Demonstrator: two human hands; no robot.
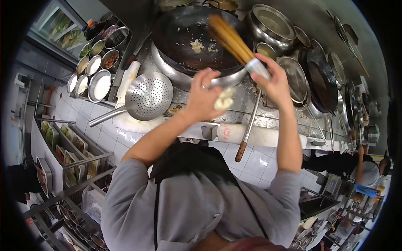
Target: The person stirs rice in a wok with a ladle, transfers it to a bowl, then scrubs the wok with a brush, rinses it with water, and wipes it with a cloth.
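My right hand [274, 79] is wrapped around the pale band at the handle end of a bamboo wok brush [230, 37]. The brush is blurred and slants up and left over a dark wok [180, 50]. Bits of pale food [197, 46] lie in the wok. Near the wok's front rim, my left hand [203, 98] has its fingers curled and a ring on one. A lumpy, pale yellow clump [224, 99] shows at its palm side, seemingly held there; blur hides what it is. Left of that hand rests a perforated strainer ladle [149, 96].
Metal bowls of seasonings [100, 85] stand at the left. A wooden-handled tool [249, 129] crosses the stove's front edge. On the right are a metal pot [272, 23], a wire strainer [293, 79] and another wok [320, 79]. Another person [364, 169] stands at far right.
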